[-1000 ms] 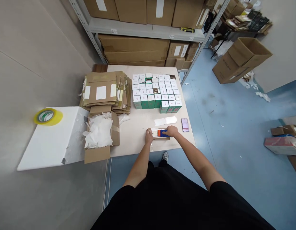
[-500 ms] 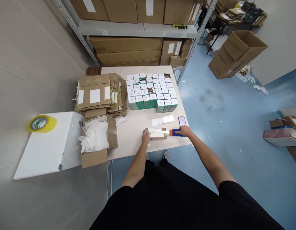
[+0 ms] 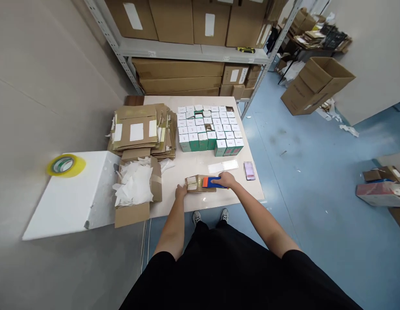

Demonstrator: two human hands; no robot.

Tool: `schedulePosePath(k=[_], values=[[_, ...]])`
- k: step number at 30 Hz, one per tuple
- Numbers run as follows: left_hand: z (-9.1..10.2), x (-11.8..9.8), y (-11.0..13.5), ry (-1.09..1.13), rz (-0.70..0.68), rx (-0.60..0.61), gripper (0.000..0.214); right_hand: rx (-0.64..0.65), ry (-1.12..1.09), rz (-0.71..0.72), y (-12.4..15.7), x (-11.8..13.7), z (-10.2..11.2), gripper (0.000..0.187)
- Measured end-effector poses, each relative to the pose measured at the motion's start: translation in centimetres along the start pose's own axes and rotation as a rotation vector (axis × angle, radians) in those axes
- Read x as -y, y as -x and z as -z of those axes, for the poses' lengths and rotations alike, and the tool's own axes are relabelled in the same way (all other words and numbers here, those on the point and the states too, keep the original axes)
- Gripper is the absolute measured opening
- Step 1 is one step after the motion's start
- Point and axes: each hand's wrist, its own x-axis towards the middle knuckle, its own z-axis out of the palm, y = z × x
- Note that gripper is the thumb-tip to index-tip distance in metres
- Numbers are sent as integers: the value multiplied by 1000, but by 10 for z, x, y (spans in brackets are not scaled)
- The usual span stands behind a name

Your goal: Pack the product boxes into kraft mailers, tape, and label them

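Note:
A small brown cardboard box with whitish label patches on its top lies near the front edge of the table. My left hand is closed on its left end. Above the box, my right hand grips a blue-and-orange scraper, its orange end pointing left; I cannot make out its blade tip. Just behind lies a white label strip. To the right of my right hand a phone rests on the table.
Rows of white-and-green boxes stand at the back. Flattened cardboard is stacked on the left, beside an open carton of white paper. A yellow tape roll sits on a white block. Shelving rises behind.
My right hand and the scraper have moved left over the box. The box and my left hand have shifted left, and more of its brown top shows. The view has tilted slightly.

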Motion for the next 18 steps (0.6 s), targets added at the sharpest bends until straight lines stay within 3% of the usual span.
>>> schedulePosePath(k=[4, 8, 12, 18], values=[[24, 4, 4, 103, 17, -54, 59, -12, 67, -5, -10, 82, -11, 65], [32, 3, 14, 286, -189, 99, 61, -19, 107, 11, -14, 129, -20, 61], [21, 5, 21, 311, -126, 9, 58, -27, 129, -4, -18, 140, -19, 57], [-10, -18, 29, 311, -66, -8, 67, -38, 163, -26, -21, 117, -4, 56]])
